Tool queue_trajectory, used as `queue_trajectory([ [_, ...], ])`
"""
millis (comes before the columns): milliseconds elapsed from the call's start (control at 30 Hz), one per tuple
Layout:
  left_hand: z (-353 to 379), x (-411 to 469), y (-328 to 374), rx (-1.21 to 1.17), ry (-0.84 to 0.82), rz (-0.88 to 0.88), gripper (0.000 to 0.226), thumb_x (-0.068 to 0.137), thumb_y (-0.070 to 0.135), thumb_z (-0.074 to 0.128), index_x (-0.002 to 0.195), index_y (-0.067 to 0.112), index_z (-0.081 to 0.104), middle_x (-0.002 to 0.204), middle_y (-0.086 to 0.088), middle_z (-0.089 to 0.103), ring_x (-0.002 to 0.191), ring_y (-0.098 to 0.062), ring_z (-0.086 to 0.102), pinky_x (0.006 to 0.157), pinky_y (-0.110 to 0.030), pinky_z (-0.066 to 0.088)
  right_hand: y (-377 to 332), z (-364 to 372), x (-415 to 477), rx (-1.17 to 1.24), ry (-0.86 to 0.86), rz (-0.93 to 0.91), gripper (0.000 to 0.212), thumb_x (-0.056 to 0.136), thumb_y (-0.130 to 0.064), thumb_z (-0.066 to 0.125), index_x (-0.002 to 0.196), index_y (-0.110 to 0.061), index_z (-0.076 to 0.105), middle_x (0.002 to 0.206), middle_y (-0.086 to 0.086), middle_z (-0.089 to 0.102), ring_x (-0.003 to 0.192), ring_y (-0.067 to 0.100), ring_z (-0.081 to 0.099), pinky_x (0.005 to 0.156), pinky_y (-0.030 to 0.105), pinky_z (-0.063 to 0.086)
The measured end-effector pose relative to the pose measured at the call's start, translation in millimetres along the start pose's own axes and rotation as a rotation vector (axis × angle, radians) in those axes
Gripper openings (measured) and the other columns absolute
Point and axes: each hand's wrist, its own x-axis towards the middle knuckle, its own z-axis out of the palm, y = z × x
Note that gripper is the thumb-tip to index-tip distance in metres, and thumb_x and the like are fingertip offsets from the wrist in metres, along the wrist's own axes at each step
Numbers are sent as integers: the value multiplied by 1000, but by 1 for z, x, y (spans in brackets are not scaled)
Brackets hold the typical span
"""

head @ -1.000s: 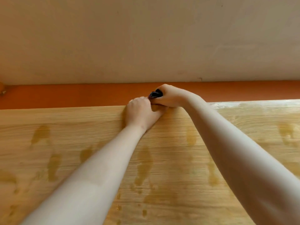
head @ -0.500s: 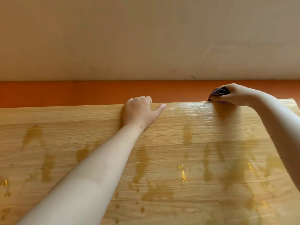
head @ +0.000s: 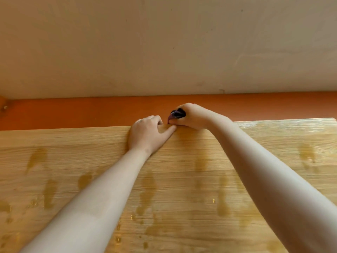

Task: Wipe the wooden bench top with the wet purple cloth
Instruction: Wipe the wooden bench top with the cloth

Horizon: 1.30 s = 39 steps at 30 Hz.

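Two arms out, reached to the far edge of the surface [head: 73,143]. Held the cloth [head: 176,114] bunched small and dark in the right grip [head: 190,116], fingers and thumb clamped round it, only a fold poking out on the left side. Pressed that wad down right at the far edge, a little right of the middle. Hooked the left grip [head: 147,133] over the same edge just beside it, fingers curled down the far side, thumb laid along the wood toward the right, touching or all but touching the right fingers. Looked like bracing with the left and wiping with the right.

Saw darker damp patches [head: 36,157] scattered over the near and middle wood, and a wet shine [head: 255,124] along the far right edge. Took the far left stretch for drier, though could not be sure. Beyond the edge, saw an orange band [head: 73,112] and a pale wall [head: 164,42].

For a good stroke, needed the cloth opened out flatter, so tight a wad covering little wood. Needed steady downward pressure and long passes along the grain, each overlapping the last. Needed the left grip shifted off before sweeping leftward, and the strip under it wiped too. Needed care at the edge against letting the cloth slip over and drop behind.
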Motion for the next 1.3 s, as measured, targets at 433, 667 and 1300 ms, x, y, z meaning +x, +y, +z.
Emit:
queue_trajectory([
  [433, 0, 1, -5, 21, -8, 0, 51, 81, 72, 43, 84, 24, 61, 86, 10, 64, 80, -13, 58, 67, -26, 36, 74, -53, -57, -19, 75, 255, 12, 84, -34, 67, 93, -27, 69, 92, -4, 70, 88, 18, 63, 82, 36, 49],
  [667, -11, -2, -17, -323, -67, 21, 37, 83, 53, 61, 103, 21, 59, 105, 7, 60, 101, -12, 55, 83, -28, 46, -13, 14, -5, 31, 107, 116, 11, 83, -37, 66, 93, -33, 67, 94, -10, 68, 88, 11, 61, 84, 34, 51],
  [1300, -75, -31, -200, 76, -131, 75, 54, 91, 63, 36, 108, 18, 59, 111, -1, 62, 108, -21, 51, 95, -34, 34, -185, 116, 98, -56, 11, 98, 29, 85, -44, 62, 96, -18, 67, 88, 0, 67, 78, 18, 60, 69, 32, 48],
])
